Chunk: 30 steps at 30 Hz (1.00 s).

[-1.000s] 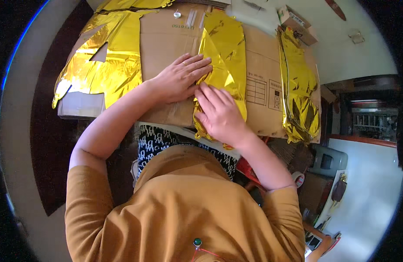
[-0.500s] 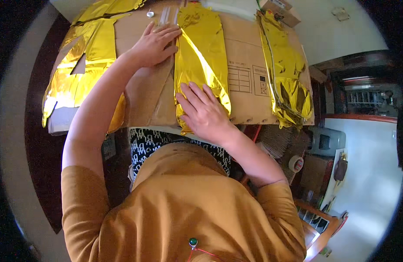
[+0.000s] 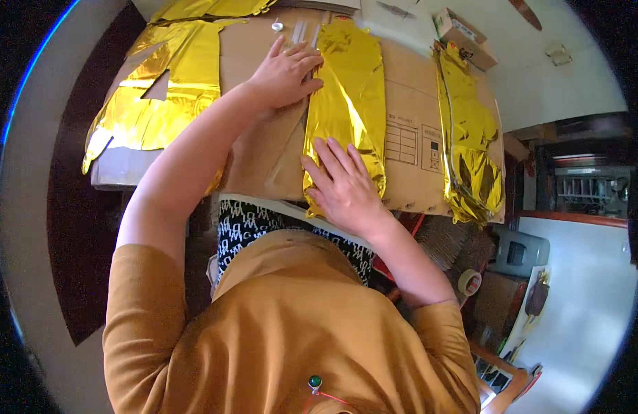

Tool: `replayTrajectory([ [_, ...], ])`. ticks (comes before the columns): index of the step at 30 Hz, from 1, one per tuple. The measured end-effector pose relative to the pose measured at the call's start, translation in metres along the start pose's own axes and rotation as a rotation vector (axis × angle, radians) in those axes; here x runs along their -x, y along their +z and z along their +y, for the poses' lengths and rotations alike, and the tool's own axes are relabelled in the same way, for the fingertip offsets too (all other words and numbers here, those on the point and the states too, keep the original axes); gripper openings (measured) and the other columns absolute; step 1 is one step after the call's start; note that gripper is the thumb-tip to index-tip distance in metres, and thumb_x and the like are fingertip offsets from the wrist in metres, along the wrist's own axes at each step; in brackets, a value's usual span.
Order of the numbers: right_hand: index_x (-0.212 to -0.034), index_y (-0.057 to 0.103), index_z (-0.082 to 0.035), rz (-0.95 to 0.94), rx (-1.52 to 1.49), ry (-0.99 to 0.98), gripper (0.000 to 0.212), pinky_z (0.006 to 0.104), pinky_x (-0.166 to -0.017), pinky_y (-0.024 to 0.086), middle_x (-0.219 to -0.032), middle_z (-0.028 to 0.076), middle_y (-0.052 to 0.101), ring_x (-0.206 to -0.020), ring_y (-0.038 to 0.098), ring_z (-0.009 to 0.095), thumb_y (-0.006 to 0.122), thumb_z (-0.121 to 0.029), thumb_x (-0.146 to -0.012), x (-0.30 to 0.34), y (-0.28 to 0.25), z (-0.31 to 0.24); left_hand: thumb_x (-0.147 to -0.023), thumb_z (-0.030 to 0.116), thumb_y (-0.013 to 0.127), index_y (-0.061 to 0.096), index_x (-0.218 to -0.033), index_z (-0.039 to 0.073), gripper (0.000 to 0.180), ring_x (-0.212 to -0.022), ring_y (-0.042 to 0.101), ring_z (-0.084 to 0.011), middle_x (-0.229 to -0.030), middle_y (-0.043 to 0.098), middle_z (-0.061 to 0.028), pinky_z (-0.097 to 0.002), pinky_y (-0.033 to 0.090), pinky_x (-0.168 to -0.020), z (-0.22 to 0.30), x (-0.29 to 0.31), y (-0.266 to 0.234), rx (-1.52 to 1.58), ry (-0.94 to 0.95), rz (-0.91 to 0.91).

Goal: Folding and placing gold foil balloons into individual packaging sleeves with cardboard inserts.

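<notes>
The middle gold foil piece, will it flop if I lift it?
The gold foil piece would probably flop, since it lies flat and creased. It looks thin, so likely light. Its glossy shine hints it might slide.

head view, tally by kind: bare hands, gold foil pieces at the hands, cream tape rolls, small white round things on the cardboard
Bare hands: 2 (left hand, right hand)
Gold foil piece: 1
Cream tape roll: 1
Small white round thing: 1
Total: 5
</notes>
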State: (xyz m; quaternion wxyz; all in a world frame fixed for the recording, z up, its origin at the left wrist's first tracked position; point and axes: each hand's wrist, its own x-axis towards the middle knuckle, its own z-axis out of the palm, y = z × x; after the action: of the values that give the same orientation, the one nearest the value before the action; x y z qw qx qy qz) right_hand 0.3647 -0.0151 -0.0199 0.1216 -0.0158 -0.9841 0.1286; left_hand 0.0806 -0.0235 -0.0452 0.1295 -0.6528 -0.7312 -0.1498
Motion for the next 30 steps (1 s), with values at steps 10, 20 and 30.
replayTrajectory([
  [10,-0.137,0.053,-0.009,-0.052,0.034,0.055,0.065,0.0554,-0.112,0.032,-0.149,0.02,0.041,-0.138,0.037,0.041,0.076,-0.028,-0.08,0.017,-0.002,-0.024,-0.091,0.048,0.059,0.057,-0.131,0.012,0.054,-0.139,0.043,-0.0254,-0.138,0.058,-0.0064,-0.0553,0.017,-0.12,0.0,0.003,0.003,0.017,0.004,0.03],
  [20,-0.148,0.039,-0.003,0.13,-0.077,0.15,0.063,0.0559,-0.116,0.025,-0.154,0.022,0.037,-0.142,0.034,0.041,0.056,-0.035,-0.097,-0.01,-0.036,0.042,-0.093,0.045,0.06,0.046,-0.141,0.012,0.06,-0.142,0.04,-0.0286,-0.142,0.052,-0.0115,-0.0591,0.013,-0.12,-0.001,0.004,0.004,0.074,-0.047,0.003],
  [30,-0.146,0.039,0.003,-0.017,0.103,0.264,0.066,0.0575,-0.119,0.016,-0.157,0.024,0.031,-0.146,0.027,0.04,0.053,-0.04,-0.098,-0.015,-0.012,0.066,-0.094,0.05,0.056,0.042,-0.145,0.002,0.071,-0.145,0.03,-0.0375,-0.152,0.039,-0.0218,-0.0557,0.017,-0.12,0.069,0.025,-0.037,0.091,-0.011,0.056],
])
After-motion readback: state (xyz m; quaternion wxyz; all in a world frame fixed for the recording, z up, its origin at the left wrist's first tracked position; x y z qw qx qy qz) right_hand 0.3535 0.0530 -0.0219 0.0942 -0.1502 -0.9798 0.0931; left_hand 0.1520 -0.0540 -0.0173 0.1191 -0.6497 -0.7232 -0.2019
